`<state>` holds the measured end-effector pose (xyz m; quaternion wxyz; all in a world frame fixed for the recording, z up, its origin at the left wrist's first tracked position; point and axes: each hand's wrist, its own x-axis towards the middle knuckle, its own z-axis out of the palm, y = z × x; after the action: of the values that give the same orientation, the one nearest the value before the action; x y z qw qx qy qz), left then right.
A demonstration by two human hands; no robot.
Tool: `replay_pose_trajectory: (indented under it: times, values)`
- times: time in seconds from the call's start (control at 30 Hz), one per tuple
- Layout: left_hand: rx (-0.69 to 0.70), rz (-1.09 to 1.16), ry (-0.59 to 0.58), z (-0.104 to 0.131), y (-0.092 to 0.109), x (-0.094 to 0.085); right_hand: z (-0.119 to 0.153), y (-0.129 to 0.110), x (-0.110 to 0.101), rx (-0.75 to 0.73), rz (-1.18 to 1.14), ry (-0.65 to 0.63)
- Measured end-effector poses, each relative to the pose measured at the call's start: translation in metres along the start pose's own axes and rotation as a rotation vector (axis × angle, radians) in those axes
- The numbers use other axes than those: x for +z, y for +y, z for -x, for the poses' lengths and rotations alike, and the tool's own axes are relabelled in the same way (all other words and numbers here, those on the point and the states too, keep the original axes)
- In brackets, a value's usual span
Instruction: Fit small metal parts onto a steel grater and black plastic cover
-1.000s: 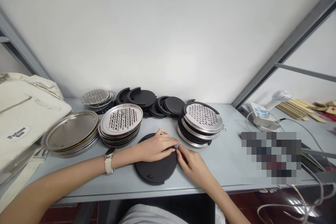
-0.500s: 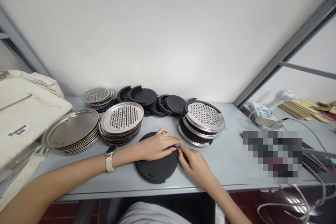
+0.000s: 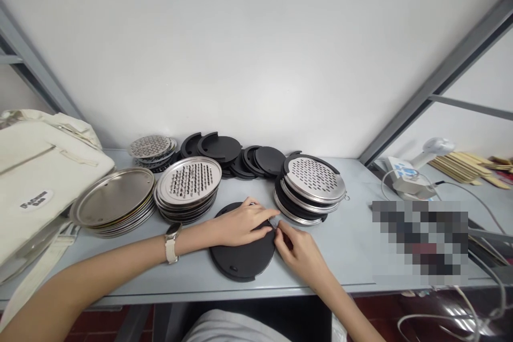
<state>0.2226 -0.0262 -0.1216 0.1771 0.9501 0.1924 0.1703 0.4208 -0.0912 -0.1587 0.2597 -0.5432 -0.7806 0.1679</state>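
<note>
At the far left a cream bag (image 3: 56, 171) leans beside a stack of steel plates (image 3: 116, 197). Next come the grater discs (image 3: 190, 181), piled just beside those plates and short of the left hand (image 3: 245, 226). The left forearm, with a watch (image 3: 171, 246) at the wrist, runs in low from the lower left, nearly level with the table (image 3: 344, 251). Its hand lies palm down across the black disc (image 3: 244, 259), which rests on the table close to the front edge. The disc is round, so it offers no long axis.

The key relation sits at the disc's right rim: a small shiny piece (image 3: 274, 222) lies between the two hands, just right of the left fingertips and up-left of the right hand (image 3: 300, 254). Its own axis is too small to tell. The left thumb and index finger stand a little apart around it; whether they press on it, I cannot tell. The right hand, whose forearm slants up from the lower right, is bent inward with thumb and index finger appearing to pinch the piece. Beyond, near this hand, stands the right-hand stack (image 3: 315, 179) of graters in black holders.
</note>
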Motion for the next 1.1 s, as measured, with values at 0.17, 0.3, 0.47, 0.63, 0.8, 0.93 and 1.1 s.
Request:
replay_pose_trajectory:
  times: [0.17, 0.3, 0.47, 0.63, 0.8, 0.93, 1.1]
  values:
    - [-0.007, -0.020, -0.015, -0.0010, 0.0021, -0.0012, 0.0014, 0.0021, -0.0024, 0.014, -0.028, 0.013]
    - [-0.025, -0.030, 0.013, -0.0010, 0.0019, 0.0013, 0.0004, 0.0003, -0.0033, -0.029, 0.022, -0.022]
    - [-0.057, -0.046, 0.080, -0.0006, 0.0003, 0.0047, -0.0007, 0.0021, -0.0002, -0.061, 0.135, -0.031]
    - [0.034, -0.061, 0.064, -0.0009, -0.0012, 0.0048, -0.0008, 0.0050, 0.0020, -0.086, 0.172, -0.024]
    - [0.061, -0.059, 0.084, -0.0007, -0.0007, 0.0049, -0.0006, 0.0043, 0.0015, -0.094, 0.171, -0.017]
    - [0.058, -0.085, 0.108, -0.0002, 0.0002, 0.0052, -0.0008, 0.0033, 0.0016, -0.078, 0.169, -0.024]
    - [0.038, -0.089, 0.095, -0.0006, -0.0005, 0.0059, -0.0014, 0.0032, 0.0017, -0.072, 0.167, -0.019]
